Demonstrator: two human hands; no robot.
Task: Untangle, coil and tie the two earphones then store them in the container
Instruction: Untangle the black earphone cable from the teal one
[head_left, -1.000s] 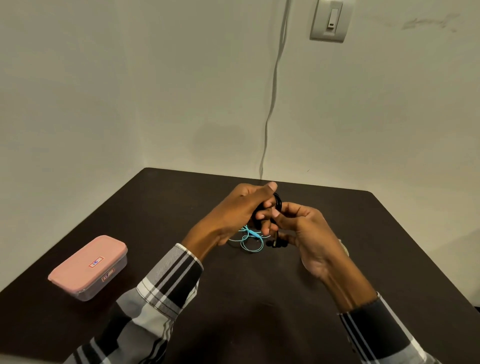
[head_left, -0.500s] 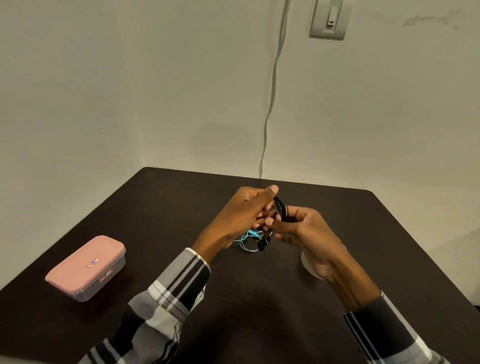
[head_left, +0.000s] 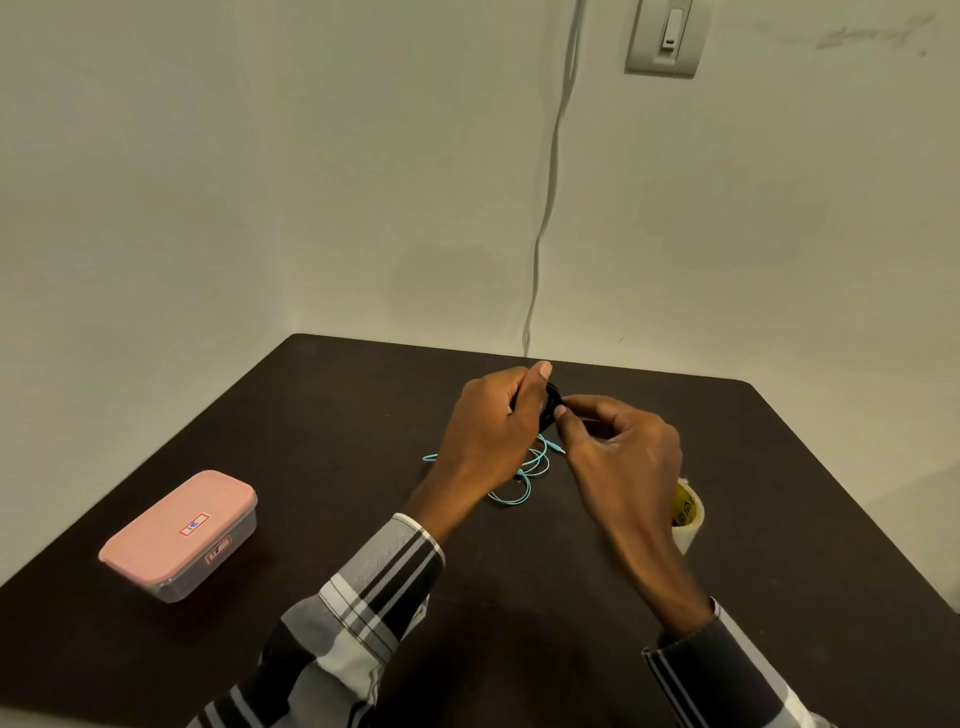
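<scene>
My left hand (head_left: 491, 421) grips a coil of black earphone cable (head_left: 551, 402) above the middle of the dark table (head_left: 363, 405). My right hand (head_left: 618, 457) pinches the same black cable at the coil's right side with thumb and forefinger. Most of the coil is hidden behind my left fingers. The turquoise earphone (head_left: 524, 478) lies loose on the table below and between my hands, in open loops. A closed container (head_left: 179, 535) with a pink lid and clear base sits at the table's left.
A roll of clear tape (head_left: 688, 512) stands on the table just behind my right wrist. A grey cable (head_left: 550, 176) hangs down the wall to the table's far edge, below a wall switch (head_left: 667, 36). Walls close in on the far and left sides.
My right hand has shifted its pinch up to the right side of the black coil, and the dangling black earbud end is no longer visible. The tape roll has come into view.
</scene>
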